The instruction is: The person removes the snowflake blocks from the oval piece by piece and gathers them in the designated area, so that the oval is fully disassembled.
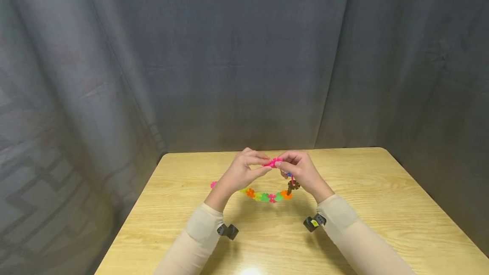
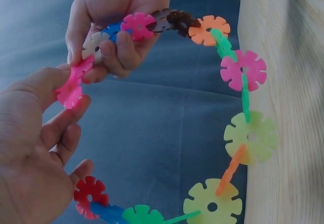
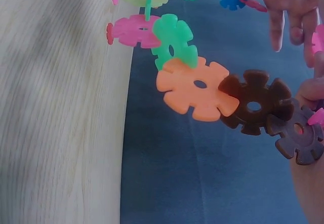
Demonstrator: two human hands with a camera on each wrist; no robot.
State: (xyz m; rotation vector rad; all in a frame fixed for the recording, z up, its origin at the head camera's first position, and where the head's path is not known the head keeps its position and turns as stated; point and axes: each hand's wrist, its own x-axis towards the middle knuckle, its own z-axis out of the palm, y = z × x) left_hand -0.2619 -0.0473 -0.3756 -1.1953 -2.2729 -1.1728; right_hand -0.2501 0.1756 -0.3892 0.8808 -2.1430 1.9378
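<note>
A chain of slotted flower-shaped plastic discs hangs in a loop from both hands. My left hand point(image 1: 238, 171) pinches bright pink discs point(image 2: 71, 89) between thumb and fingertips. Facing it, my right hand point(image 1: 303, 171) grips the chain by a white disc point(image 2: 92, 48), its fingertips right at the upper pink disc. Past a blue disc point(image 2: 112, 31) and another pink one come brown discs point(image 3: 255, 105), an orange disc point(image 3: 197, 89), then green, pink and pale yellow discs point(image 2: 251, 138). At the far end, a red disc point(image 2: 91, 196) hangs close by the left little finger.
Below the hands lies a light wooden table point(image 1: 259, 241). Grey curtains point(image 1: 229, 63) stand behind it and along both sides. A small pink disc point(image 1: 213, 184) shows beside the left wrist. Black cameras point(image 1: 231, 231) are strapped at both wrists.
</note>
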